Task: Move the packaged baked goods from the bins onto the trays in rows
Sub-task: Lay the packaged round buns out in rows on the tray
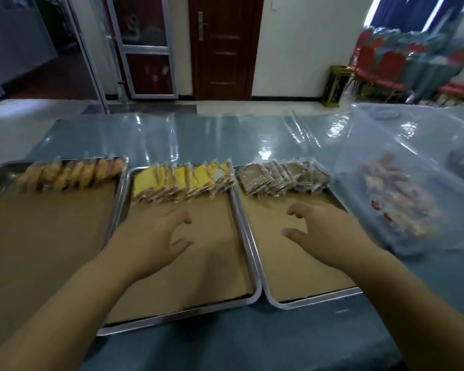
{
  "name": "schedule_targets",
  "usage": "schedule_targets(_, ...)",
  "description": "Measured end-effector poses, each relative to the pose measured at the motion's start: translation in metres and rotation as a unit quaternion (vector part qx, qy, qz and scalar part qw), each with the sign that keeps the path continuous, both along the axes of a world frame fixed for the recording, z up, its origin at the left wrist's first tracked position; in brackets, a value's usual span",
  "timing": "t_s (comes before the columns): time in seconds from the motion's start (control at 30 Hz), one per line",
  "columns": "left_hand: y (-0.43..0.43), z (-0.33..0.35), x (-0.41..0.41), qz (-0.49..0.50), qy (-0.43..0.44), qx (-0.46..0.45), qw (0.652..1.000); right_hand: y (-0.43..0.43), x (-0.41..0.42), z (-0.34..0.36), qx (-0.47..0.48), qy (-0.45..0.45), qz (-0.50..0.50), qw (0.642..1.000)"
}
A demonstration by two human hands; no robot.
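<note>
Two hands palm-down, my left hand over middle tray, right hand over right tray, fingers loosely apart, empty.

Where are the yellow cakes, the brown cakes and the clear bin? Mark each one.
yellow cakes (182, 180): head view, middle of the packaged row.
brown cakes (283, 178): head view, middle of the packaged row.
clear bin (373, 135): head view, bare stretch of its left wall.

Banquet hall: stacked red chairs, plastic-covered table
</note>
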State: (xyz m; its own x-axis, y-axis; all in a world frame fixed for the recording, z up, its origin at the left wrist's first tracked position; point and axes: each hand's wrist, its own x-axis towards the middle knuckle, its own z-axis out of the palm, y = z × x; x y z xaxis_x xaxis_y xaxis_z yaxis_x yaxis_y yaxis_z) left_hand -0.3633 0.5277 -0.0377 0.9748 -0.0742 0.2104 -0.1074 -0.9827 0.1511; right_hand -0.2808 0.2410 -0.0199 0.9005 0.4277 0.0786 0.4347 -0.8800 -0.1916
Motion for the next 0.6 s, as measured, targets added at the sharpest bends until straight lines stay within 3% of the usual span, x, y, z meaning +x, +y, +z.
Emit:
schedule_targets(0.17, -0.048, 0.016, 0.048, -0.037, 0.009, 0.006, 0.999, -0.068, 0.037, 0.019, -0.038, -0.012, -0.016, 0.999)
schedule_targets(0.37, -0.110, 0.032, 0.128, -0.059, -0.007, -0.054, 0.997, -0.129, 0.102, 0.050, -0.071, -0.020, 0.006, 0.997)
schedule_targets(0.6, -0.200, 0.046, 0.225, -0.136, -0.008, -0.072, 0.988, -0.200, 0.176, 0.084, -0.049, -0.040, -0.009, 0.998)
